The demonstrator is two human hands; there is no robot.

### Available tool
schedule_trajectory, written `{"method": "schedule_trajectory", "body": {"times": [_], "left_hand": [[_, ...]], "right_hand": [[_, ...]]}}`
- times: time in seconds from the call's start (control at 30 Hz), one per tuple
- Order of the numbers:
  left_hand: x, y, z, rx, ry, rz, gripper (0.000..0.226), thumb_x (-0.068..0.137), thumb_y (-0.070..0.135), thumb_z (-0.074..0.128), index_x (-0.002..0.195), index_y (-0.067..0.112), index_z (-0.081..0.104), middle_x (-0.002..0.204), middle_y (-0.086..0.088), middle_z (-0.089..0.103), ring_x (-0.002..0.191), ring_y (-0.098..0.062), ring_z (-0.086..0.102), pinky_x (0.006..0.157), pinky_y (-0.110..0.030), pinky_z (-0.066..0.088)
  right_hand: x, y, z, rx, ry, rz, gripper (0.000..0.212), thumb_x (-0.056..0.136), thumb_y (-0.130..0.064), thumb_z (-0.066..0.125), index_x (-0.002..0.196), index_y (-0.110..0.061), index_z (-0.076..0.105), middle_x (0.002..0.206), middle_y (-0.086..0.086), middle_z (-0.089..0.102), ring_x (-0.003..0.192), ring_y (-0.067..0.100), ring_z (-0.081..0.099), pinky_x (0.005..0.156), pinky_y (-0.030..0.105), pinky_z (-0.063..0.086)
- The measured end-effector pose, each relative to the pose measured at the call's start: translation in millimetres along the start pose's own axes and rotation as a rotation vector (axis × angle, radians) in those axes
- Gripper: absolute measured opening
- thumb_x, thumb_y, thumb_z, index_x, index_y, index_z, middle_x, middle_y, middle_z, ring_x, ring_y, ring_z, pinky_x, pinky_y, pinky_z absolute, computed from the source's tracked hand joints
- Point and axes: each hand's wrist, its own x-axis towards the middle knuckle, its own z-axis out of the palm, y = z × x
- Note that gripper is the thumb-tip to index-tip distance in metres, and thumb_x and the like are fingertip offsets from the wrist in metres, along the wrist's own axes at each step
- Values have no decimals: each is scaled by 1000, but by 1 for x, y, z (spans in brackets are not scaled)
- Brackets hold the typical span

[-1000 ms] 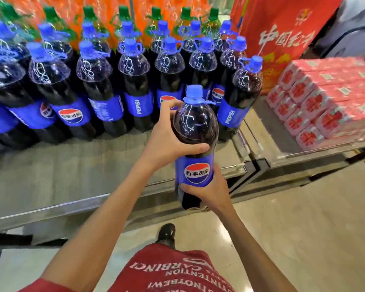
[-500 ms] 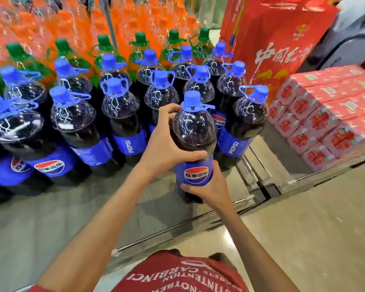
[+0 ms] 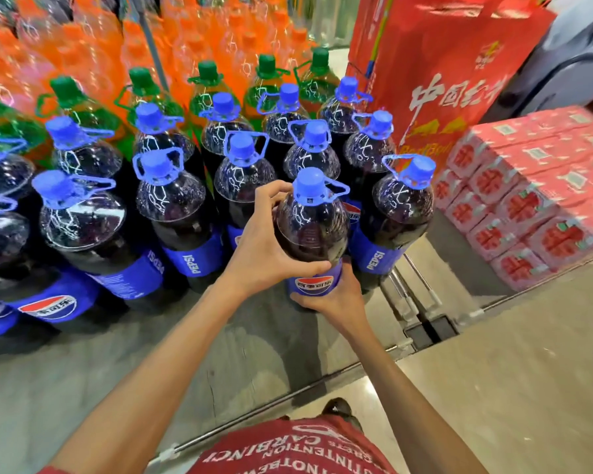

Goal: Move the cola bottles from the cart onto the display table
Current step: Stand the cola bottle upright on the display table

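A large cola bottle with a blue cap and blue label stands upright at the front of the group of cola bottles on the grey display table. My left hand grips its upper body from the left, thumb across the front. My right hand holds its lower part at the label from the near side. The bottle's base is hidden behind my right hand, so contact with the table cannot be told. The cart is out of view.
Green-capped bottles and orange bottles fill the table behind the cola. A red carton stands at the right. Pink shrink-wrapped packs lie on a neighbouring platform. Bare table surface lies in front of the cola rows.
Both hands carried the bottle forward from over the table's edge into the front row beside the other cola bottles. The view moved closer and now looks down more steeply.
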Motion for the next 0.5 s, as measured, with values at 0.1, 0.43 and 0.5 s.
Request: {"method": "schedule_trajectory", "body": {"times": [0.1, 0.43, 0.5], "left_hand": [[4, -8, 2, 8, 12, 26, 109, 50, 18, 101, 133, 27, 31, 128, 9, 51, 122, -10, 56, 107, -31, 45], [8, -17, 3, -5, 15, 6, 110, 49, 30, 100, 133, 38, 29, 133, 0, 51, 125, -10, 55, 109, -40, 45], [7, -20, 1, 11, 7, -4, 111, 49, 30, 100, 135, 37, 30, 135, 2, 51, 126, -10, 55, 109, -41, 46]], "right_hand": [[12, 1, -2, -10, -9, 2, 100, 37, -44, 97, 125, -24, 54, 108, -9, 73, 98, 7, 71, 90, 42, 60], [23, -2, -3, -315, 9, -10, 107, 50, -45, 99, 139, -16, 47, 119, 1, 72, 106, 19, 69, 88, 33, 56], [22, -1, -2, -338, 21, -9, 108, 50, -47, 98, 139, -16, 47, 119, 2, 71, 106, 21, 69, 87, 34, 56]]}}
